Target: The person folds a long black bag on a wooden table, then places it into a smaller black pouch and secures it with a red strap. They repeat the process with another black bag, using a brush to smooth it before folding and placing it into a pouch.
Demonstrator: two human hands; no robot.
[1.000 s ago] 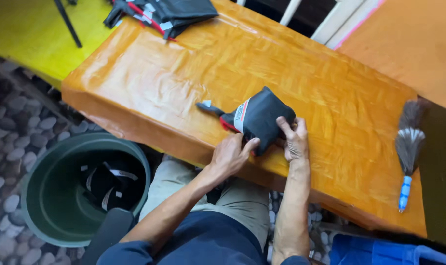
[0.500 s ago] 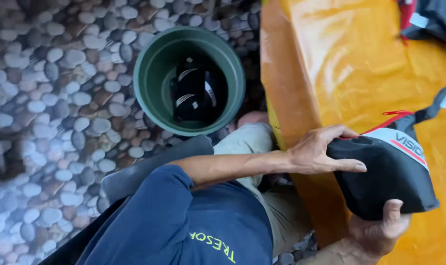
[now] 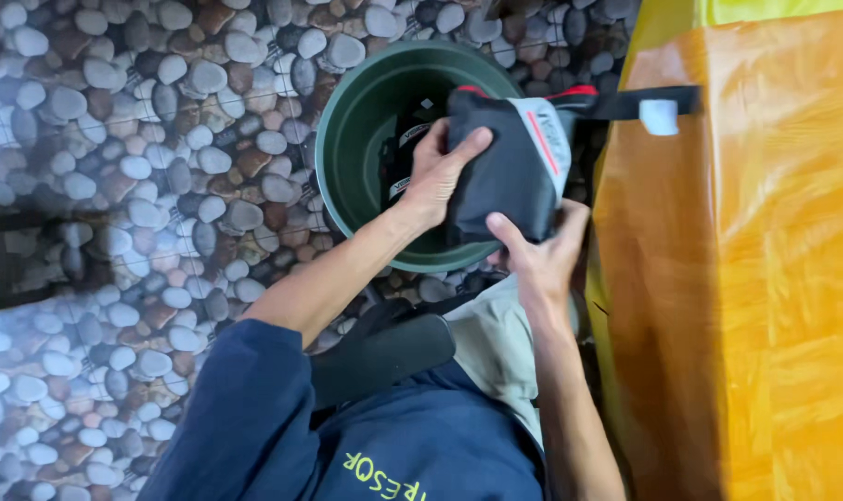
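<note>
We see a floor (image 3: 115,186) patterned with rounded pebbles filling the left of the frame, and a glossy orange table (image 3: 765,278) along the right. Between them, upper centre, stands a dark green bucket (image 3: 347,158). Our left hand (image 3: 437,176) and right hand (image 3: 542,255) both close around a folded black pouch (image 3: 509,167), held over the bucket's rim.

- Under me, a floor (image 3: 115,186) printed with rounded grey and brown pebbles.
- At my right, a glossy orange wooden table (image 3: 765,278), brightly lit.
</note>
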